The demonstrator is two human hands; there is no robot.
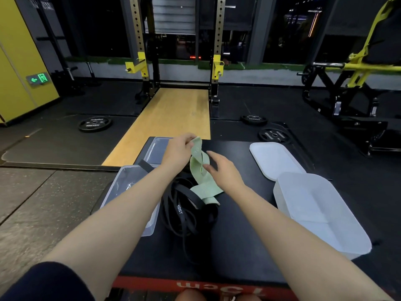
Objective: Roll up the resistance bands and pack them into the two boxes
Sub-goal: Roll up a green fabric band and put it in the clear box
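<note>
1. Head view: the left hand (178,149) pinches the top end of the light green band (200,170) between thumb and fingertips, lifting it above the black platform (245,170).
2. The right hand (223,170), at about 3 o'clock of the band, holds its edge lower down with thumb and fingers (the strip twists between the two hands).
3. The band's lower end drapes onto the pile of black bands (184,211), which lies at 6 o'clock of the hands, loose and uncoiled.
4. A clear box (121,192) sits at 8 o'clock of the pile, partly under the left forearm, its lid (157,148) beyond it at 11 o'clock.
5. A white box (321,213) stands at 3 o'clock, its white lid (275,159) just behind it.
</note>
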